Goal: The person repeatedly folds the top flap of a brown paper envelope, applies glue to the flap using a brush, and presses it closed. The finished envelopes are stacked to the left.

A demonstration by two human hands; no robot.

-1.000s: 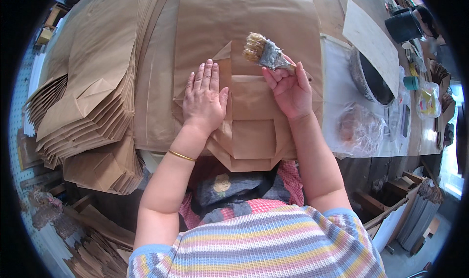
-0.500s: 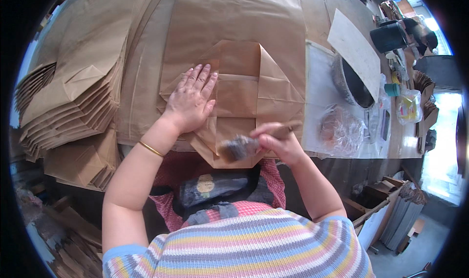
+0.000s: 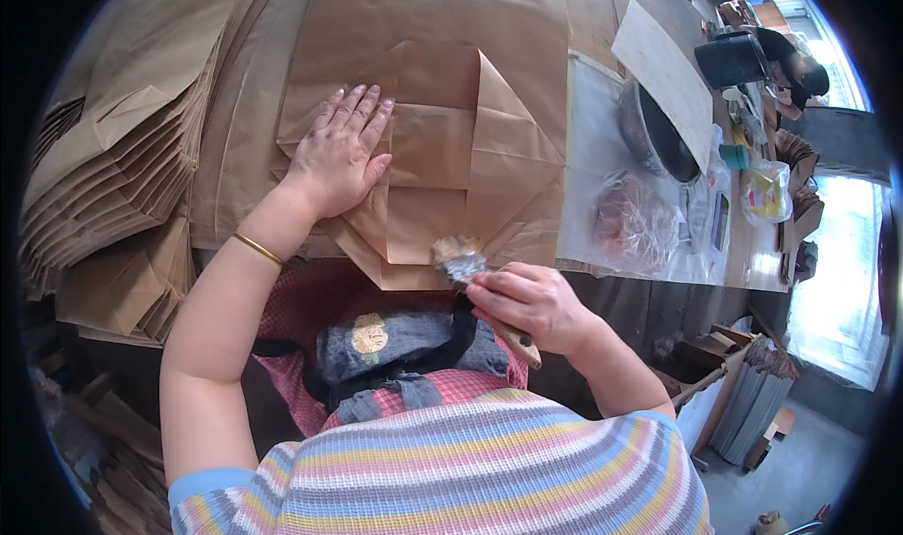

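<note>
Paper (image 3: pixel 431 149) lies under the spread left hand (image 3: pixel 337 159); the right hand (image 3: pixel 529 304) pinches the brush (image 3: pixel 463 266) at the paper's near edge.

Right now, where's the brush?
Near the middle of the head view, the brush is in the right hand, bristles over the near end of the brown paper.

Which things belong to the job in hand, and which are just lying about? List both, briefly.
In the job:
- brush, held in the right hand
- folded brown paper, under the left hand
- brown paper stack, probably
- bowl, possibly

Apparently just lying about:
- crumpled clear plastic
- teal container
- dark container
</note>
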